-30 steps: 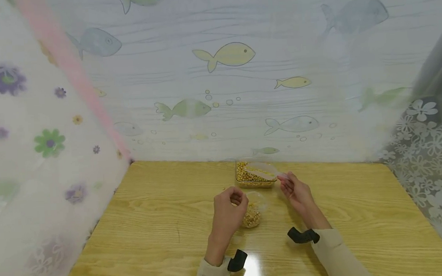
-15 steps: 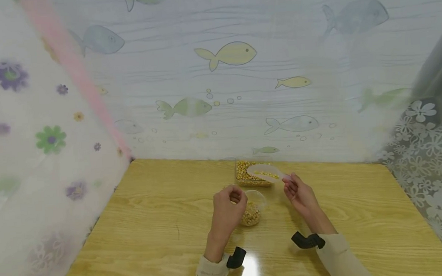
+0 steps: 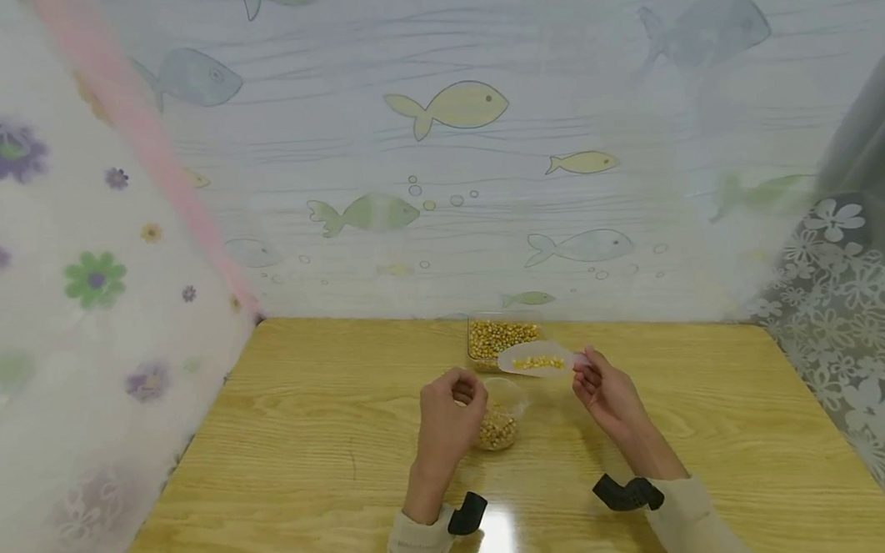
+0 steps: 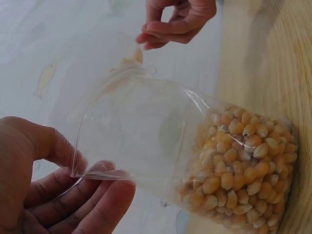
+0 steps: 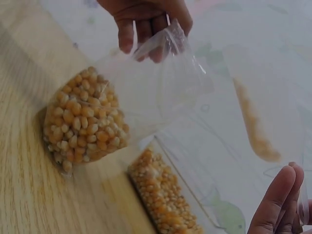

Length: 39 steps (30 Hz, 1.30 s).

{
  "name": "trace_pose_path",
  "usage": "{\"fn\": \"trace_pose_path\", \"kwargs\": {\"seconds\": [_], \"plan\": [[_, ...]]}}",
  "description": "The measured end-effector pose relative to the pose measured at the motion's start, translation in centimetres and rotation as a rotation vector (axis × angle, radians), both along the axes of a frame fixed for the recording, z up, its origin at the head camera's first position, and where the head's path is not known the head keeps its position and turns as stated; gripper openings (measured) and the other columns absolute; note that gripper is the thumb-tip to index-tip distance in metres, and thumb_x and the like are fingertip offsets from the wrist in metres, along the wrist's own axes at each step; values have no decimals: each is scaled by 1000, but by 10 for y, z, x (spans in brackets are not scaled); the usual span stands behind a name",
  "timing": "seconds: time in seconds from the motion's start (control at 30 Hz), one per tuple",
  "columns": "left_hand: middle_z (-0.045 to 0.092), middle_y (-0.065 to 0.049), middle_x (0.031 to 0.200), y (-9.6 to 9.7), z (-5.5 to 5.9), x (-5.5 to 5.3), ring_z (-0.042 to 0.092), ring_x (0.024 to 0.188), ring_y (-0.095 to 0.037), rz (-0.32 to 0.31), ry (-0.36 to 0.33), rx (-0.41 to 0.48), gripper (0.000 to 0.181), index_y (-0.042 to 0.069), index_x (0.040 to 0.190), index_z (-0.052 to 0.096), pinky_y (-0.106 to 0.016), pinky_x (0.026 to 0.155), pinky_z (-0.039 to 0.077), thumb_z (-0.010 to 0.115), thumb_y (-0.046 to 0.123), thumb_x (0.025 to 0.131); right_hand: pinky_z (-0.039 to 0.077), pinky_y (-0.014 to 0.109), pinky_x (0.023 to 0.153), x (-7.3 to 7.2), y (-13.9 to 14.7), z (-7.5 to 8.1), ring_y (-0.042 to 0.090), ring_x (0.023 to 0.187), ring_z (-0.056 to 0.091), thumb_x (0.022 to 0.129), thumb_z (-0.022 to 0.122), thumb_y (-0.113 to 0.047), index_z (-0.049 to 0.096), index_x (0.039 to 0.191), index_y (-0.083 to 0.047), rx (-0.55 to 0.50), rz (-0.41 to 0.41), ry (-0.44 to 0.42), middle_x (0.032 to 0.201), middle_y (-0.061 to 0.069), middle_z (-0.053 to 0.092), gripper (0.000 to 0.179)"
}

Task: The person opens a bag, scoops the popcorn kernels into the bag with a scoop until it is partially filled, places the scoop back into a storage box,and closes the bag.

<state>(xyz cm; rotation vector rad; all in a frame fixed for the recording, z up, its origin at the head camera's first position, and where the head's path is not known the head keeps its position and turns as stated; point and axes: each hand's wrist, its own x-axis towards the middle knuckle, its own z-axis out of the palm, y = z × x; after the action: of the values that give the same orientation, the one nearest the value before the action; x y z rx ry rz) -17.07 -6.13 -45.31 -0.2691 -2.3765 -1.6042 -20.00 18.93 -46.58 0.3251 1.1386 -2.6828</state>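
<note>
My left hand (image 3: 447, 418) pinches the open mouth of a clear plastic bag (image 4: 146, 122) between thumb and fingers. The bag stands on the table with corn kernels (image 4: 239, 170) filling its lower part. In my right hand (image 3: 606, 397) is a translucent white scoop (image 3: 513, 356), gripped by its handle. A small row of kernels (image 3: 539, 362) lies in the scoop. It hovers at the near edge of the clear container, to the right of and beyond the bag's mouth. In the head view, the left hand hides part of the bag.
A clear rectangular container (image 3: 483, 364) of corn kernels stands at the back of the wooden table (image 3: 308, 434), behind the bag. Fish-patterned sheeting (image 3: 382, 271) rises right behind the table's far edge. Flower-patterned sheeting (image 3: 101, 344) borders the left side.
My right hand has drawn the scoop from over the container toward me and slightly right, and the scoop now lies more level. My left hand keeps its hold on the bag, nearly still.
</note>
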Motion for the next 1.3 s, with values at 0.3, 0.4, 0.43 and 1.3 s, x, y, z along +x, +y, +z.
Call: {"fn": "trace_pose_path", "kwargs": {"seconds": [0.3, 0.4, 0.43, 1.3], "plan": [[68, -4, 77, -5, 0, -1, 65, 70, -13, -31, 4, 3, 9, -1, 92, 71, -26, 68, 56, 64, 5, 95, 54, 16, 68, 11, -1, 11, 6, 67, 61, 108, 49, -29, 73, 89, -15, 145, -1, 7, 75, -5, 68, 34], [68, -3, 76, -6, 1, -1, 65, 69, -12, -34, 9, -2, 8, 2, 90, 71, -26, 67, 56, 65, 4, 95, 54, 16, 67, 15, -1, 12, 5, 67, 62, 108, 48, -29, 74, 89, -16, 185, -1, 28, 75, -5, 69, 35], [68, -3, 76, -6, 0, -1, 65, 69, -12, -35, 11, -4, 8, 3, 90, 71, -26, 67, 56, 65, 4, 95, 54, 16, 67, 16, -1, 13, 5, 67, 62, 108, 48, -29, 75, 89, -17, 197, -1, 39, 75, -5, 69, 35], [67, -2, 76, -5, 3, -1, 63, 67, -10, -53, -3, 1, 10, 8, 86, 69, -24, 65, 55, 65, 5, 95, 60, 27, 60, 34, -16, 43, 13, 57, 69, 104, 60, -28, 75, 95, 7, 673, -302, 305, 70, 2, 74, 39]]}}
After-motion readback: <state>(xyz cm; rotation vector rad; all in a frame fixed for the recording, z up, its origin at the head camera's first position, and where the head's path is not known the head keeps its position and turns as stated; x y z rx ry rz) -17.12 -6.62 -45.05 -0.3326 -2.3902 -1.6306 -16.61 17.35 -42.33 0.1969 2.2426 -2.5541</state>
